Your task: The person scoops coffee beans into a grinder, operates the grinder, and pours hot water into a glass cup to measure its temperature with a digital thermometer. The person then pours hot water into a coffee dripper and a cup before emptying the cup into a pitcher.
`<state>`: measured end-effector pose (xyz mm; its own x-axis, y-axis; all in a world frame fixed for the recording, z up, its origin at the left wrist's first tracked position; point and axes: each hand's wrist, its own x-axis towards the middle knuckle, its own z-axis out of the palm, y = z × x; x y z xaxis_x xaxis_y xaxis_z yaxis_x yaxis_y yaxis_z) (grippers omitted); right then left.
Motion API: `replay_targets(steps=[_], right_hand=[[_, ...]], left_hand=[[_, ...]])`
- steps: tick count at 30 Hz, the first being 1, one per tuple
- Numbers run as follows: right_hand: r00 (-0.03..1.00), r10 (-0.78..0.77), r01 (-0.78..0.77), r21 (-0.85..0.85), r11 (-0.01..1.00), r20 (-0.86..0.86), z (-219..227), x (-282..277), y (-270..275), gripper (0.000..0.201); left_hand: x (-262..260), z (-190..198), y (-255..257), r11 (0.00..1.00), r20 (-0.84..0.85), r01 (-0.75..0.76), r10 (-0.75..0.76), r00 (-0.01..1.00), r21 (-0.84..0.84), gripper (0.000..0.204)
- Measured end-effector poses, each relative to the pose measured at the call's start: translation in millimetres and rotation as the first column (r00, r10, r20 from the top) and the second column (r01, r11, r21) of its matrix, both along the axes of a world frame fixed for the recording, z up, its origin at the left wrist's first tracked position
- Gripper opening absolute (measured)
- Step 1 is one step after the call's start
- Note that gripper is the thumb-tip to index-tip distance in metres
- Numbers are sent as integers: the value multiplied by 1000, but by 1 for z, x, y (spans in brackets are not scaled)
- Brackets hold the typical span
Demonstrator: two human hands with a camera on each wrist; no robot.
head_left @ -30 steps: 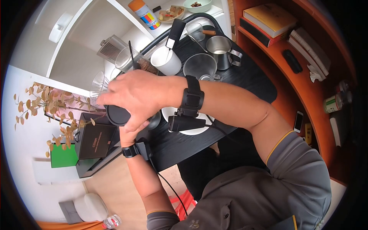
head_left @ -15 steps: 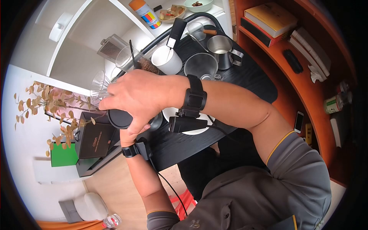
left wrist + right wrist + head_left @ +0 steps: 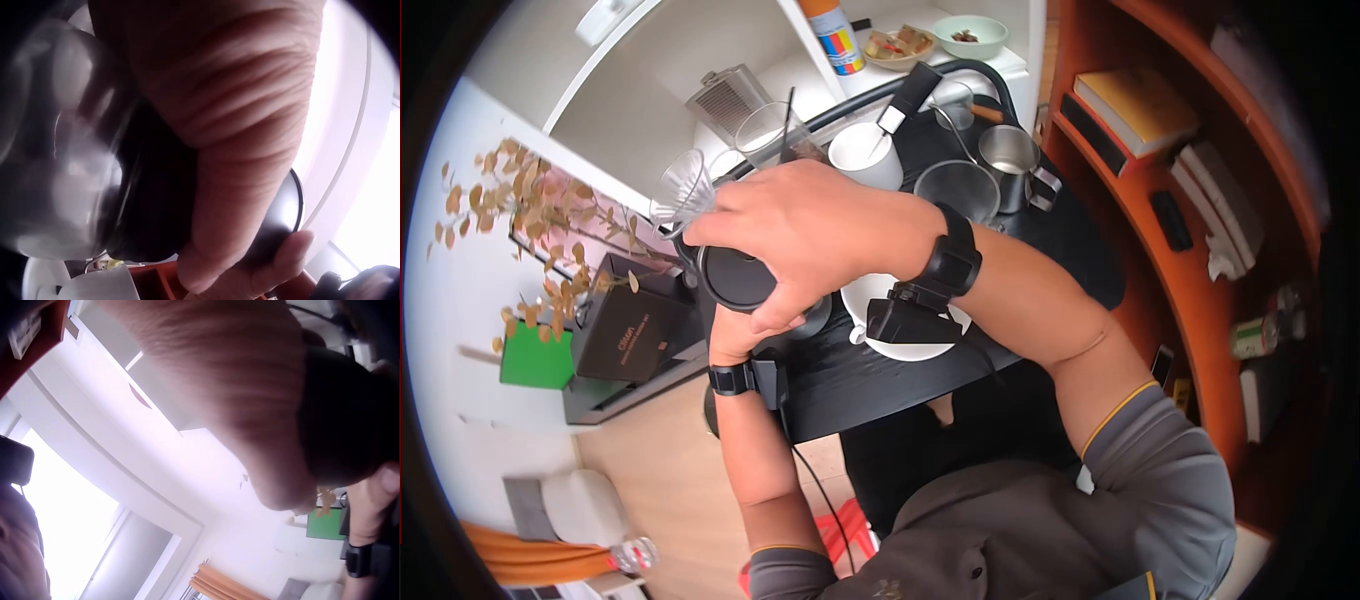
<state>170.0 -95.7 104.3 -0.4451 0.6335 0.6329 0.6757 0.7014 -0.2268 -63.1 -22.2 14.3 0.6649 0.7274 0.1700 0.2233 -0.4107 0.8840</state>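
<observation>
In the head view, the right hand (image 3: 820, 225) curls over a dark cylindrical object with a round black top (image 3: 739, 277), its thumb at the near side. The left hand (image 3: 734, 335) is mostly hidden beneath it. The left wrist view shows the left hand (image 3: 231, 125) close up, its thumb wrapped round the object's black body (image 3: 153, 187), with a clear vessel (image 3: 56, 156) alongside. The right wrist view has the right hand (image 3: 231, 400) against the black object (image 3: 344, 419), and the left hand (image 3: 369, 506) holding it from below.
On the black table (image 3: 840, 385) stand a white cup (image 3: 866, 160), a glass cup (image 3: 956, 192), a steel pitcher (image 3: 1009, 155) and a white bowl (image 3: 910, 350). A ribbed glass dripper (image 3: 685, 185) is beyond the hands. A dark box (image 3: 635, 320) is at the left.
The head view has shifted, so the table items appear farther right. Both hands keep their hold on the black-topped object, with little visible change in grip.
</observation>
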Motion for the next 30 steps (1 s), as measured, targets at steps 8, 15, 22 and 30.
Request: replay_targets(steps=[8,15,22,30], right_hand=[[988,-132,126,-75,989,-81,3,-3,-2,79],[998,62,-62,21,998,-9,7,-7,0,81],[998,-44,45,30,999,-43,3,-13,2,77],[990,141,-141,66,988,7,10,-9,4,79]], left_hand=[[30,32,-21,991,214,52,-25,976,-122,77],[21,32,-8,993,190,115,-115,975,10,75],[21,26,-9,986,208,160,-146,967,-55,75],[19,23,-4,946,267,317,-290,919,-65,74]])
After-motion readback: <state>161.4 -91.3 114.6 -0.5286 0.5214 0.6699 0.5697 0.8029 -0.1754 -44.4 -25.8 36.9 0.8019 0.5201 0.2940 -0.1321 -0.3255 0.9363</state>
